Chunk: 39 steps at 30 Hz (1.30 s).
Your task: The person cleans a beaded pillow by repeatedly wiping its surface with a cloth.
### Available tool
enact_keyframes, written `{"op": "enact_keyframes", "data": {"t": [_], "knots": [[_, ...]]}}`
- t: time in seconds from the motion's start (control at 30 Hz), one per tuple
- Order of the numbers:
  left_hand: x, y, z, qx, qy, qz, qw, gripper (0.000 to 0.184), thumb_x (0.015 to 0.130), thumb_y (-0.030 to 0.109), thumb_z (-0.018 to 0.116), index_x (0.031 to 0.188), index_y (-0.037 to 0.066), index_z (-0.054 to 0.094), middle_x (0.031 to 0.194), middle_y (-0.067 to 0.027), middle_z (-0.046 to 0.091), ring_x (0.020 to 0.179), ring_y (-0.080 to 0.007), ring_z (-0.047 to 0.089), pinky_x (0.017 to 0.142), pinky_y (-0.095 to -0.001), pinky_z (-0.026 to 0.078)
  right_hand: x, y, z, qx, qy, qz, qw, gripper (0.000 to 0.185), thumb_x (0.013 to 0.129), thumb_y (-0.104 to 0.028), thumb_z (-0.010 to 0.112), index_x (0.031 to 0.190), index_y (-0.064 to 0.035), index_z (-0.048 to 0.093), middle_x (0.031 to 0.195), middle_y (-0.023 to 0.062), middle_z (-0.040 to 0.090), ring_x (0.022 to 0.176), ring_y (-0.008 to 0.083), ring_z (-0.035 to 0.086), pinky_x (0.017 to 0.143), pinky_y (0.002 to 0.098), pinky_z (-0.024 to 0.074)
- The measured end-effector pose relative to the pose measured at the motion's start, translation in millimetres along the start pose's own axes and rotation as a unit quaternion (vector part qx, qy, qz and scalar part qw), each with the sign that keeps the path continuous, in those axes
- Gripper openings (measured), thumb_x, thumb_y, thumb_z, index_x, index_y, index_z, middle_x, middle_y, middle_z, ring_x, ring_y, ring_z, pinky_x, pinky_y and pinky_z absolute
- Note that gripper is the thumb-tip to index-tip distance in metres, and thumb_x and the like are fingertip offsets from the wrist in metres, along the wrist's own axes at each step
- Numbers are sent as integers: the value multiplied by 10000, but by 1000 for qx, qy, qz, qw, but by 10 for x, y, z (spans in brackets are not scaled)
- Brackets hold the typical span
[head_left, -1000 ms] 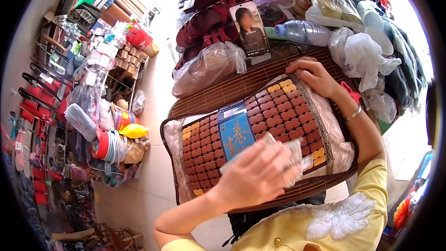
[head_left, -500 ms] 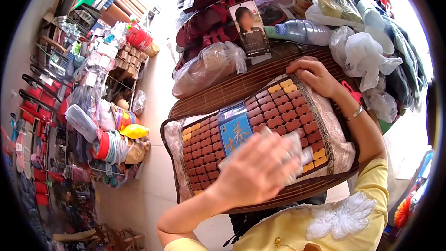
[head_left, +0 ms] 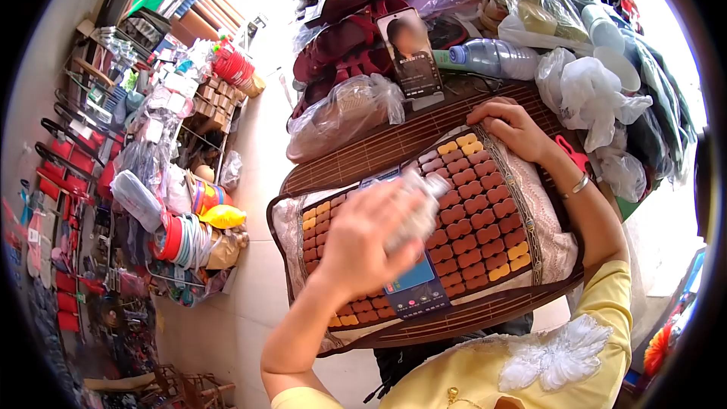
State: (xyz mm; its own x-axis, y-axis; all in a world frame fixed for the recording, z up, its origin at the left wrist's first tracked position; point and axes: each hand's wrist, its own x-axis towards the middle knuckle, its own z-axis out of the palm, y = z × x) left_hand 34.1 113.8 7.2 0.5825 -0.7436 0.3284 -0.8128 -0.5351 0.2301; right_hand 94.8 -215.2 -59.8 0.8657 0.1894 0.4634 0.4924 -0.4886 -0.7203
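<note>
A pillow (head_left: 477, 216) faced with reddish-brown and yellow tiles, edged in pale lace fabric, lies tilted on a brown slatted mat (head_left: 333, 170). Round its middle runs a blue paper band (head_left: 413, 282), partly covered by my left hand. My left hand (head_left: 360, 238) is closed on a crumpled whitish cloth (head_left: 416, 216), held over the tiles and band. Motion blurs the fingers a little. At the pillow's upper right corner, my right hand (head_left: 515, 127) curls its fingers over the edge and grips it. A bracelet (head_left: 580, 183) circles that wrist.
Behind the mat, a phone (head_left: 410, 57) leans upright among dark red sandals (head_left: 333, 49) and bagged shoes (head_left: 344, 113). A plastic bottle (head_left: 496, 58) lies beside it, near white plastic bags (head_left: 591, 98). On the left, shelves hold packed goods and a red tub (head_left: 168, 238).
My left hand has swept the cloth up and leftward over the tiles, from the right of the band to across it. My right hand stays on the pillow corner.
</note>
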Motion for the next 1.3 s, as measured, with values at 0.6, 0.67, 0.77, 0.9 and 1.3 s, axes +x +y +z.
{"op": "enact_keyframes", "data": {"t": [0.6, 0.67, 0.77, 0.9, 1.3], "knots": [[-383, 36, -65, 6, 48, -20, 999, 518, 776, 337, 708, 1264, 176, 642, 1358, -154, 562, 1224, -357, 556, 1059, -499, 416, -6, 21, -1, -6, -1, -5, 1000, 257, 910, -138, 511, 1028, -15, 703, 1009, 125, 685, 1015, 258, 597, 958, 383, 436], [-450, 383, 26, 58, 14, 60, 996, 503, 787, 374, 683, 1265, 225, 635, 1359, -115, 554, 1238, -319, 547, 1069, -502, 403, -9, 12, 2, -16, 1, -4, 1000, 256, 907, -134, 512, 1027, -13, 703, 1008, 125, 685, 1019, 261, 596, 961, 383, 435], [-650, 702, 415, 198, 7, 228, 953, 387, 913, 352, 633, 1295, 309, 596, 1367, 14, 544, 1296, -200, 478, 1145, -457, 332, -3, -3, -5, 3, -11, 14, 1000, 254, 908, -136, 512, 1025, -13, 701, 1019, 129, 684, 1030, 272, 594, 974, 389, 430], [-835, 664, 405, 203, -34, 231, 951, 351, 952, 316, 606, 1302, 335, 582, 1354, 45, 545, 1291, -166, 476, 1158, -445, 316, -11, -8, -14, -5, -8, -3, 1000, 262, 909, -138, 510, 1037, -12, 701, 1029, 125, 681, 1024, 260, 591, 979, 387, 425], [-835, 633, 406, 202, 80, 72, 973, 438, 849, 433, 704, 1268, 346, 611, 1326, -22, 544, 1247, -248, 510, 1106, -468, 371, -11, -8, -15, -1, -10, 15, 1000, 257, 903, -132, 514, 1035, -6, 696, 1031, 125, 686, 1022, 255, 593, 980, 381, 424]]}}
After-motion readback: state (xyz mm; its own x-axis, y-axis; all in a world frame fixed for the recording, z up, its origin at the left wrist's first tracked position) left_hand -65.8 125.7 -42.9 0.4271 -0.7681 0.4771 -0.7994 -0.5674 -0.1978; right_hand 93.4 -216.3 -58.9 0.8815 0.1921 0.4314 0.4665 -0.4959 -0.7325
